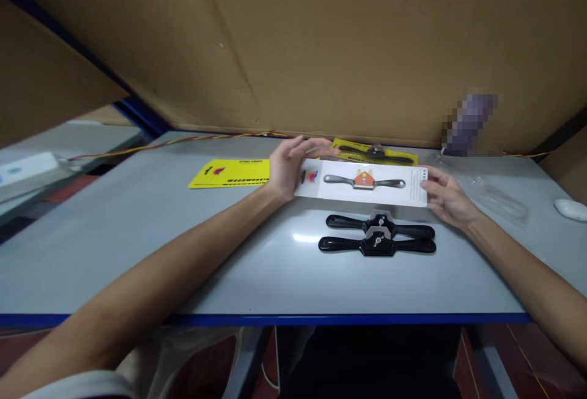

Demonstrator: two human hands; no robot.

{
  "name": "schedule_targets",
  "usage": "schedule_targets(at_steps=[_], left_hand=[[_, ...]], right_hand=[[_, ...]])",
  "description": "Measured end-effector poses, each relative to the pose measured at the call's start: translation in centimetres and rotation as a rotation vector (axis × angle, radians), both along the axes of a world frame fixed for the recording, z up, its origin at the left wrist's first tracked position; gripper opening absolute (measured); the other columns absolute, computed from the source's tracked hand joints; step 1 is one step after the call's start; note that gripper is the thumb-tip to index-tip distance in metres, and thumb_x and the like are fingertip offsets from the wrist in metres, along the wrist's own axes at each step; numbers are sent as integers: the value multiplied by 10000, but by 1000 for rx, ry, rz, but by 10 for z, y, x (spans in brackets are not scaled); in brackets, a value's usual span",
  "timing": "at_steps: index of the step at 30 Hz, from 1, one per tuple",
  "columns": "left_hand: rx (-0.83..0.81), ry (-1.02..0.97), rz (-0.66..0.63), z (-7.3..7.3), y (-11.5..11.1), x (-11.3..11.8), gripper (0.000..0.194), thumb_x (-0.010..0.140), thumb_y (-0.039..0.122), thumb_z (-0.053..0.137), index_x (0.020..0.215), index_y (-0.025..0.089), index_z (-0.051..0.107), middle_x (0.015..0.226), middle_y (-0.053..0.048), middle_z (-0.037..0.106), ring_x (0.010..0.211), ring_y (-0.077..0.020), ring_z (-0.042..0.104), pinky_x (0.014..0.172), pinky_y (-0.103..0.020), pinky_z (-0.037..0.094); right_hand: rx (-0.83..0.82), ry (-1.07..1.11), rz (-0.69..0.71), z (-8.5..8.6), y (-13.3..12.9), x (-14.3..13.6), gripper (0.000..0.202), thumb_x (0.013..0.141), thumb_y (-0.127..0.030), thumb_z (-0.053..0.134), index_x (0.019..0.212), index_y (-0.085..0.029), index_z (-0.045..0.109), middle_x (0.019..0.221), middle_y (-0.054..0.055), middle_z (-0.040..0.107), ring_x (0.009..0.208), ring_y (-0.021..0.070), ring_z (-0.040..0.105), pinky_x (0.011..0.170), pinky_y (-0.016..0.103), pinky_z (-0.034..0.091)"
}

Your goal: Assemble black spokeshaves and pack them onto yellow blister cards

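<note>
A white printed card (pixel 367 183) with a picture of a two-handled tool is held up over the table. My right hand (pixel 447 196) pinches its right end, thumb in front. At its left end is my left hand (pixel 293 166), palm against the card's edge and fingers stretched out above it. Below the card lie two black spokeshaves (pixel 376 244), one in front of the other. Behind my left hand is a stack of yellow cards (pixel 229 174). Farther back, another black spokeshave (pixel 378 152) rests on a yellow card (pixel 353 144).
Clear plastic packaging (pixel 498 197) lies right of my right hand, with a white mouse (pixel 570 209) beyond it. A blurred purple object (pixel 472 123) stands at the back right. Red and yellow wires (pixel 183 140) run along the back. A white box (pixel 30 172) is at far left.
</note>
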State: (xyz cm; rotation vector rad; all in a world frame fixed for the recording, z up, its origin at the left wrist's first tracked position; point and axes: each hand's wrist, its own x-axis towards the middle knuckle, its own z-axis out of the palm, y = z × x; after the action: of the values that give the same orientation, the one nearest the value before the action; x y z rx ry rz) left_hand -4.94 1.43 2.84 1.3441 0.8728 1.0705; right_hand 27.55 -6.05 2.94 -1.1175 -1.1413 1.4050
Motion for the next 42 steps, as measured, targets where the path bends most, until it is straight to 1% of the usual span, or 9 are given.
schedule_targets(at_steps=[7, 14, 18, 22, 27, 34, 37, 39, 42], left_hand=[[157, 100, 145, -16, -13, 32, 359, 802, 493, 474, 794, 194, 672, 885, -80, 761, 924, -285, 695, 856, -414, 554], [441, 350, 314, -2, 17, -12, 295, 818, 483, 580, 810, 205, 678, 751, -24, 646, 705, -189, 568, 707, -324, 475], [531, 590, 489, -7, 36, -47, 290, 820, 454, 596, 666, 217, 528, 613, 20, 428, 629, -162, 403, 654, -310, 360], [546, 626, 511, -16, 49, -59, 361, 824, 426, 555, 591, 224, 366, 602, 30, 268, 616, -158, 318, 630, -315, 275], [525, 633, 370, -20, 56, -51, 337, 805, 412, 508, 585, 228, 330, 604, 31, 267, 590, -149, 289, 597, -312, 221], [555, 727, 206, -8, 33, -38, 424, 859, 471, 471, 565, 235, 277, 572, 40, 229, 556, -134, 254, 569, -310, 223], [750, 928, 46, 2, 14, -30, 436, 874, 463, 476, 531, 205, 402, 588, 8, 400, 596, -145, 393, 642, -325, 308], [869, 1038, -122, 8, -1, -20, 451, 900, 440, 476, 524, 194, 433, 571, -1, 465, 605, -150, 434, 721, -351, 357], [920, 1101, -391, 13, -22, -3, 445, 954, 430, 461, 576, 198, 487, 518, 8, 482, 540, -144, 404, 701, -348, 381]], right_hand=[[73, -71, -10, -6, 0, -7, 504, 648, -379, 908, 1091, -217, 730, 1098, 69, 802, 1025, 264, 753, 903, 399, 621], [413, -389, -156, 1, -6, -3, 246, 871, -419, 775, 1079, -291, 801, 1223, 35, 784, 1206, 272, 698, 1125, 483, 510], [678, -694, 65, -6, -2, 9, 206, 955, -307, 676, 1097, -358, 817, 1288, 14, 760, 1220, 263, 691, 1142, 539, 488], [771, -1061, 286, -14, 6, 19, 314, 1004, -295, 578, 1249, -319, 774, 1490, 63, 635, 1335, 312, 618, 1134, 592, 472], [724, -1331, 336, -14, 15, 14, 425, 1063, -387, 469, 1367, -217, 713, 1551, 152, 564, 1411, 345, 546, 1161, 585, 443], [715, -1360, 300, -15, 30, 13, 417, 1066, -381, 453, 1400, -271, 678, 1608, 103, 505, 1470, 339, 474, 1195, 605, 393], [763, -1392, 135, -9, 26, 40, 417, 1064, -380, 442, 1379, -226, 667, 1643, 132, 444, 1487, 349, 445, 1198, 607, 375], [739, -1467, -60, -4, 23, 70, 400, 1020, -418, 529, 1261, -152, 706, 1676, 202, 355, 1526, 427, 352, 1185, 634, 355], [427, -1546, -294, 5, 19, 112, 458, 815, -557, 782, 1015, -149, 729, 1400, 307, 598, 1329, 541, 513, 989, 684, 442]])
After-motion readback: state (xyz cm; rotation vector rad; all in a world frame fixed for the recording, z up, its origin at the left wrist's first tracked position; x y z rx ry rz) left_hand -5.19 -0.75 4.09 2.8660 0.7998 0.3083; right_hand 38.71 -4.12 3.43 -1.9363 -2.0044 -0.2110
